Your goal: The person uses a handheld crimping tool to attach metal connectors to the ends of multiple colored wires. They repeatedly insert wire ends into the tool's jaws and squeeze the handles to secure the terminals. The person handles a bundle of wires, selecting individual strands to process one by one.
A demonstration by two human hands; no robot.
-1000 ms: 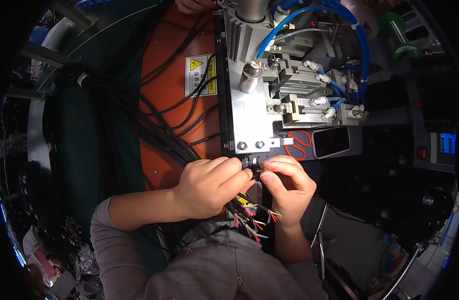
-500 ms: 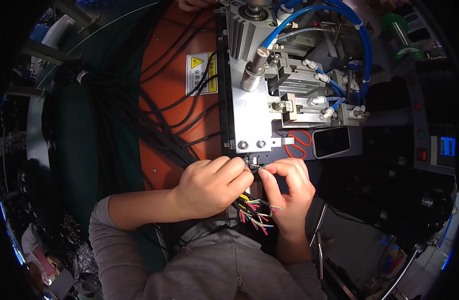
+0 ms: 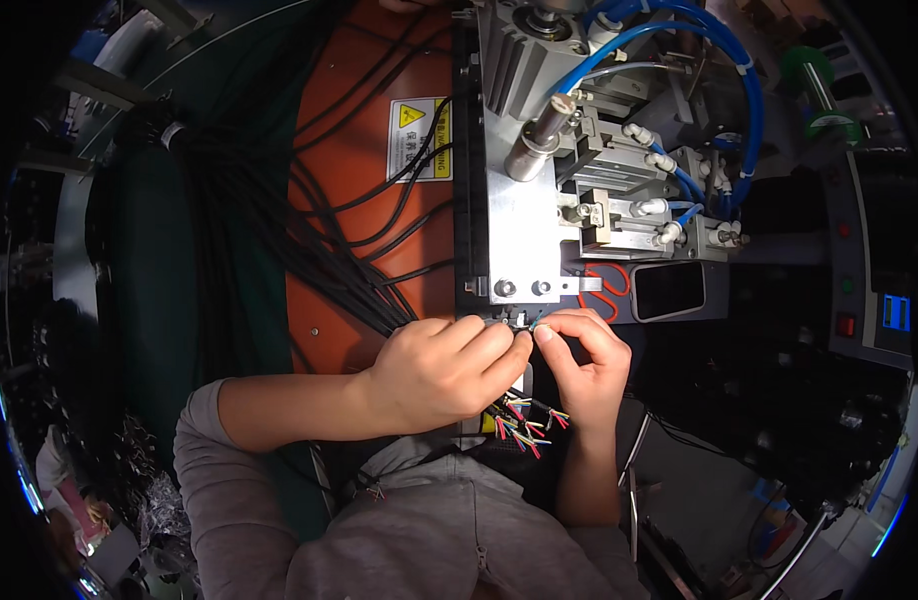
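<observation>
My left hand (image 3: 444, 368) is closed, its curled fingers around the end of a black cable that is mostly hidden under them. Opposite it, my right hand (image 3: 591, 365) pinches thin greenish wires (image 3: 537, 322) between thumb and forefinger. Just beyond the fingertips a small white part (image 3: 522, 320) sits at the front edge of the machine (image 3: 524, 235). Below my hands lie several stripped cable ends (image 3: 519, 428), their red, yellow, blue and white wires fanned out.
A bundle of black cables (image 3: 249, 215) runs across the orange panel (image 3: 374, 75) from the left. Red-handled scissors (image 3: 607, 292) and a phone (image 3: 669, 290) lie right of the machine. Blue air hoses (image 3: 754, 120) arch above. At the top edge another person's hand (image 3: 404, 5) partly shows.
The view has shifted, so the machine appears slightly farther right. My two hands stay close together; the right fingertips have moved a little up against the wires.
</observation>
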